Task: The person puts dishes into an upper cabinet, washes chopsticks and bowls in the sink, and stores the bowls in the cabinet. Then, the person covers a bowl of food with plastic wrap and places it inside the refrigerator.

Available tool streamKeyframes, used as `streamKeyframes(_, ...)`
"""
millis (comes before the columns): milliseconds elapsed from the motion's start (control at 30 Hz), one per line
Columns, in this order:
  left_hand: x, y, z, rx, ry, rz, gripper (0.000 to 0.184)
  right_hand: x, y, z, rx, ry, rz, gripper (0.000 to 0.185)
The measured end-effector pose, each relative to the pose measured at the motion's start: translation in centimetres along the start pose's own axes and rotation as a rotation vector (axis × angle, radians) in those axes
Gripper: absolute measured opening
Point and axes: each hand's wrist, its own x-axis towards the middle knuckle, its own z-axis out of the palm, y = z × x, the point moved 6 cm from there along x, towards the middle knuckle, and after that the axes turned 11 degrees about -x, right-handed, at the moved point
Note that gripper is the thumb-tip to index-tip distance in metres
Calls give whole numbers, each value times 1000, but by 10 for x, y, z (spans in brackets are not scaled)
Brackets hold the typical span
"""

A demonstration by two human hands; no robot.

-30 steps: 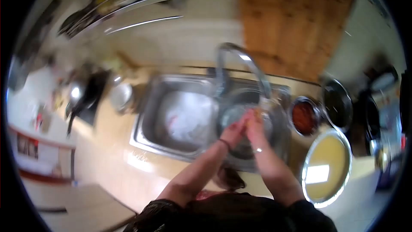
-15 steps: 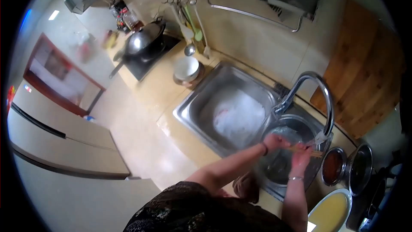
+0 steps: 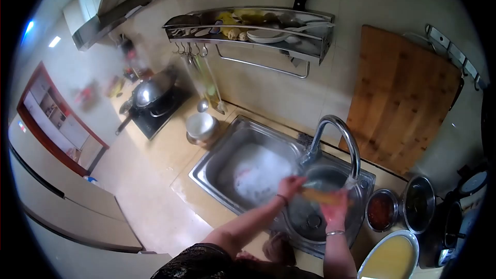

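Over the round right sink basin (image 3: 305, 230), my left hand (image 3: 292, 187) is closed on one end of a bundle of wooden chopsticks (image 3: 316, 196), which motion blurs. My right hand (image 3: 336, 207) closes round the other end, just below the spout of the curved chrome faucet (image 3: 353, 147). How many sticks there are cannot be made out. White suds (image 3: 261, 170) fill much of the square left basin (image 3: 217, 168); whatever lies beneath the foam is mostly hidden.
Right of the sink stand a bowl of red food (image 3: 381, 212), a metal bowl with dark contents (image 3: 419, 204) and an oval dish of yellow liquid (image 3: 390, 258). A cutting board (image 3: 403, 98) leans on the wall. White bowls (image 3: 201, 125) and a lidded wok (image 3: 152, 90) stand left.
The camera view has tilted up, showing more of the wall shelf and cutting board. The chopsticks have shifted in my hands and are now blurred; both hands keep hold over the right basin.
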Motion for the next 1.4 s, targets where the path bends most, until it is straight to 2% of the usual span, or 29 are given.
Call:
streamKeyframes(67,21,-32,-9,-26,113,3,32,-2,2,-12,-645,-32,245,29)
streamKeyframes(100,58,-85,-13,-176,178,28,31,-2,-1,-18,-649,-28,258,29)
streamKeyframes(133,75,-122,-11,-327,247,49,31,0,-9,-20,-622,-88,144,28)
streamKeyframes(167,52,-108,17,-358,260,-102,33,0,-20,-24,-598,-145,33,28)
streamKeyframes(200,71,-148,47,-446,178,62,35,0,-35,-38,-594,-10,-79,28)
streamKeyframes(267,28,-128,113,-548,88,-235,35,6,-66,-67,-604,180,-237,29)
streamKeyframes(300,-2,-103,139,-873,50,-483,33,8,-80,-83,-622,246,-275,29)
streamKeyframes(333,-13,-95,153,-815,-9,-556,31,8,-90,-87,-642,317,-336,30)
streamKeyframes(367,-6,-91,158,-819,-19,-558,31,6,-90,-78,-644,320,-346,30)
streamKeyframes(433,-14,-103,170,-1388,132,-762,27,-8,-82,-49,-961,107,-354,28)
streamKeyframes(500,-2,-99,146,-1412,153,-813,20,-24,-62,-34,-1086,102,-322,28)
streamKeyframes(600,5,-94,101,-1248,198,-698,14,-39,-52,-29,-1107,8,-379,23)
streamKeyframes(700,17,-56,71,-484,-134,-196,21,-49,-60,-34,-1222,122,-409,23)
streamKeyframes(733,-2,-37,69,-269,-437,15,33,-39,-56,-50,-1080,36,-375,20)
streamKeyframes(767,-12,-26,48,-268,-419,18,33,-33,-50,-45,-1079,20,-364,20)
streamKeyframes(833,-65,21,37,745,-547,1061,32,-30,-41,-52,-735,162,-214,16)
streamKeyframes(867,-72,35,22,761,-528,1054,32,-28,-29,-44,-736,231,-162,16)
streamKeyframes(933,-67,21,0,963,-757,348,26,-7,3,-43,-744,217,-118,17)
streamKeyframes(1000,-63,5,-42,963,-684,412,18,-8,24,-19,-738,248,-90,18)
streamKeyframes(1067,-67,7,-104,1058,-541,321,19,16,35,-24,-703,152,-49,18)
streamKeyframes(1100,-74,18,-144,957,-425,345,20,32,40,-26,-659,68,-26,18)
streamKeyframes(1133,-81,22,-181,1000,-371,295,20,44,43,-29,-673,109,-55,18)
streamKeyframes(1167,-89,23,-221,851,-274,253,18,46,54,-17,-671,108,-61,18)
streamKeyframes(1200,-104,30,-260,797,-106,329,16,43,74,12,-816,49,-87,16)
streamKeyframes(1233,-118,27,-298,855,88,271,14,38,97,41,-959,-10,-113,15)
streamKeyframes(1267,-132,22,-335,799,342,145,13,28,133,66,-1155,-95,-22,14)
streamKeyframes(1333,-154,14,-394,688,725,305,12,0,211,130,-1329,-567,110,19)
streamKeyframes(1367,-154,8,-418,682,820,219,13,0,257,143,-1307,-669,253,21)
streamKeyframes(1400,-146,11,-436,695,820,193,14,-6,292,165,-1258,-735,285,23)
